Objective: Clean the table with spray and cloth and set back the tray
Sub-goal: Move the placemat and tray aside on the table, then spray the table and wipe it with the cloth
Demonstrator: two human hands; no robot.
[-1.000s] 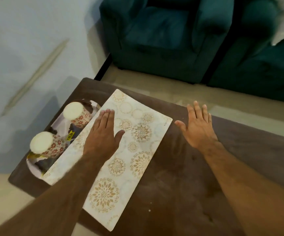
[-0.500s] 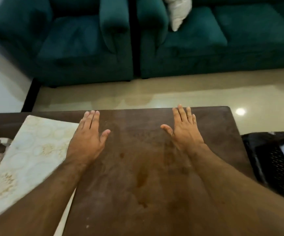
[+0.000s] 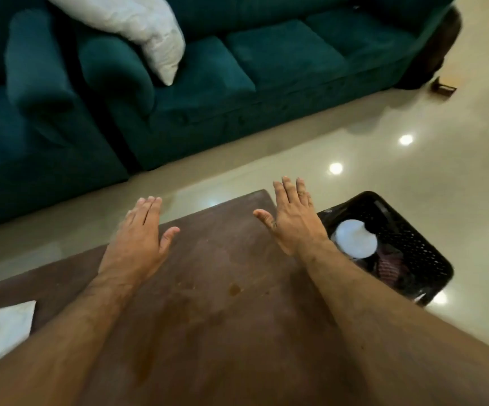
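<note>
Both hands flat over table (image 3: pixel 225 312), holding nothing.
Left hand (image 3: pixel 137 244), right hand (image 3: pixel 293 227): fingers straight, released; black basket (image 3: pixel 419 244) beside right.

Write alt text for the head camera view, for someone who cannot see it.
Two bare hands, left and right, reach out flat and open over a stained brown table. A black basket holding something white stands on the floor to the right, and a teal sofa with a white pillow lies beyond.

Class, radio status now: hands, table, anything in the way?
Left hand and right hand open, empty. Table stained, unwiped. Mat corner on table at left; black basket beside it.
</note>
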